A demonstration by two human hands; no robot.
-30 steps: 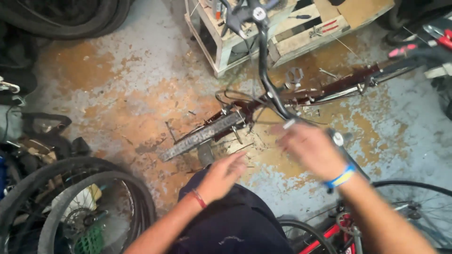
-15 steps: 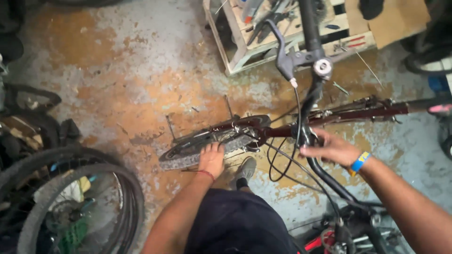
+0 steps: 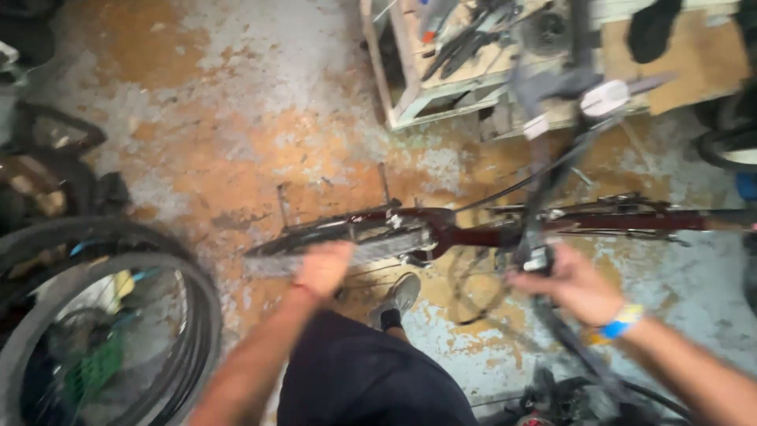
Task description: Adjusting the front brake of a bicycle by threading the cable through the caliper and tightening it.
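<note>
A dark red bicycle frame lies flat across the stained concrete floor, with a grey chain guard at its left end. My left hand, a red band on its wrist, rests on that guard. My right hand, wearing a blue and yellow wristband, grips the black handlebar that rises toward the camera with cables hanging off it. A brake lever with a pale clamp shows at the top of the bar. The view is blurred.
Loose bicycle wheels and tyres are piled at the left. A wooden pallet crate with tools stands at the back. My grey shoe is planted just below the frame. Another wheel sits at the right edge.
My left hand went from mid-air onto the chain guard and stays there. My right hand took hold of the handlebar. The camera has moved in closer and shifted right.
</note>
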